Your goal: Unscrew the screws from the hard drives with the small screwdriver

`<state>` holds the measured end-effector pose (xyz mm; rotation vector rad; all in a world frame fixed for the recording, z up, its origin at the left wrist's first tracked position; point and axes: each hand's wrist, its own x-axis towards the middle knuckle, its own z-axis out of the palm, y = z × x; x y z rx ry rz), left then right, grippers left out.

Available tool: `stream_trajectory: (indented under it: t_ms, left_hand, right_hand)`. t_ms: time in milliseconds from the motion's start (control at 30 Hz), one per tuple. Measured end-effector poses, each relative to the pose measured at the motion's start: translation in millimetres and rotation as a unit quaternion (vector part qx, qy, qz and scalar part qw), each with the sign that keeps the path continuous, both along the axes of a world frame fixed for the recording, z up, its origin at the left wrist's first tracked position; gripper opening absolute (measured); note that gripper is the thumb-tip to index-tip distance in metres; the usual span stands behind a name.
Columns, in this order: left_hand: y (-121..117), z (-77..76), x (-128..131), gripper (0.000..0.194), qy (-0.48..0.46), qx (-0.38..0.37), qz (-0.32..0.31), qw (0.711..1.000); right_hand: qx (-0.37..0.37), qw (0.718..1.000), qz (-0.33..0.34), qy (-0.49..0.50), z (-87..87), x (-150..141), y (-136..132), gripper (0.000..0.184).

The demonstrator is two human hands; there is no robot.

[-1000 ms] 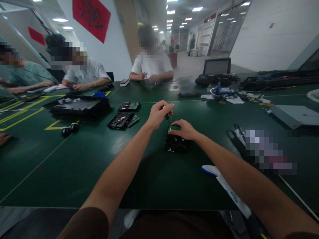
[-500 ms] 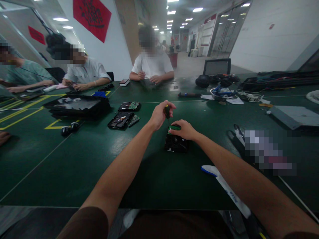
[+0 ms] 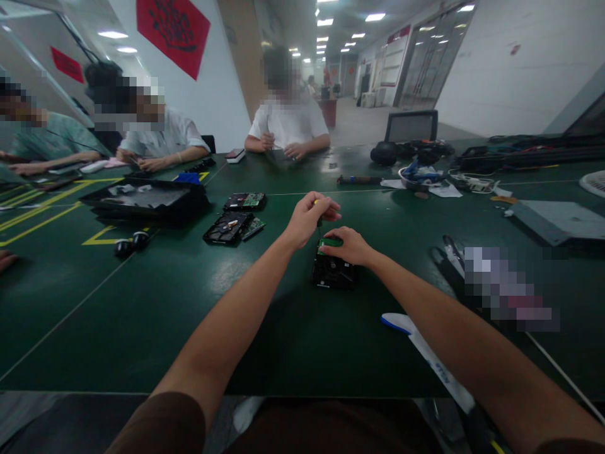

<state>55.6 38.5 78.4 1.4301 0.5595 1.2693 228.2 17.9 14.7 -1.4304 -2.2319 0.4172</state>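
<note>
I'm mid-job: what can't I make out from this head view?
- Head view: most of the yellow-and-dark screwdriver, covered by the left hand.
- Head view: its tip, too small and dark.
- Head view: part of the green circuit board and black rectangular hard drive, behind the right hand.
- Head view: lettering on the white, blue-edged strip, blurred.
- Head view: round white object, cut by the right edge.

Our left sleeve (image 3: 165, 419) is short, plain and dark brown, with a smoothly curved hem; a sliver of brown right sleeve (image 3: 574, 446) shows too; between them lies shadowed dark brown cloth (image 3: 331, 429); our left hand (image 3: 306, 219) and right hand (image 3: 352, 246) are bare.
</note>
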Motion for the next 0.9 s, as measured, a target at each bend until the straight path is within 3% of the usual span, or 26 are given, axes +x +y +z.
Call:
stream_trajectory:
  t_ms: [167, 400, 667, 767, 900]
  left_hand:
    - [-4, 6.5, -1, 0.041, 0.053, 0.031, -0.015, 0.998]
    - [3, 8.4, -7, 0.041, 0.008, -0.042, -0.011, 0.999]
    - [5, -2.5, -1, 0.037, -0.007, -0.027, 0.090, 0.996]
    - [4, -2.9, 0, 0.033, -0.029, -0.032, 0.060, 0.997]
    - [1, 2.5, -1, 0.039, 0.012, 0.007, 0.034, 0.999]
  right_hand:
    - [-0.004, 1.000, 0.008, -0.003, -0.5, 1, 1, 0.049]
    - [-0.014, 1.000, -0.005, -0.002, 5.3, -1, -3, 0.052]
    - [-0.014, 1.000, -0.003, 0.001, 5.8, -1, -3, 0.051]
    - [-0.009, 1.000, 0.001, -0.007, 4.8, -1, -2, 0.049]
    - [-0.005, 1.000, 0.001, -0.017, 5.3, -2, -2, 0.049]
